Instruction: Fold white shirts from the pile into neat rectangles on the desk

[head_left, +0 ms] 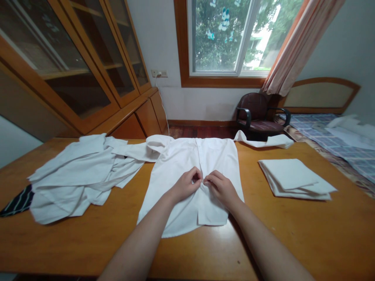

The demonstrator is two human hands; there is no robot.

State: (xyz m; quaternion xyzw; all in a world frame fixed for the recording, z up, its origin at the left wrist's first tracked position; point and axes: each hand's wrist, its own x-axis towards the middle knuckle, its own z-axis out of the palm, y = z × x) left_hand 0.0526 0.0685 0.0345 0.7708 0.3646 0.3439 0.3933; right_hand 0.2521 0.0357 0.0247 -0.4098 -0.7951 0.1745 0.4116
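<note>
A white shirt (181,160) lies spread on the wooden table (117,242), its sleeves stretched out to both sides and its hem towards me. Down its middle runs the front placket. My left hand (189,183) pinches the placket's edge from the left, thumb and forefinger together. From the right, my right hand (219,187) pinches the same place, its fingertips almost meeting the left ones. Whatever small part sits between the fingertips is too small to make out. Below the hands, the right front panel hangs loose with a squared lower corner.
At left lies a heap of white clothes (76,171) with a dark striped cloth (19,201) poking out. A folded white garment (293,177) rests at right. Beyond the table stand a brown armchair (258,113), a bed (331,132) and a glass-fronted cabinet (84,58).
</note>
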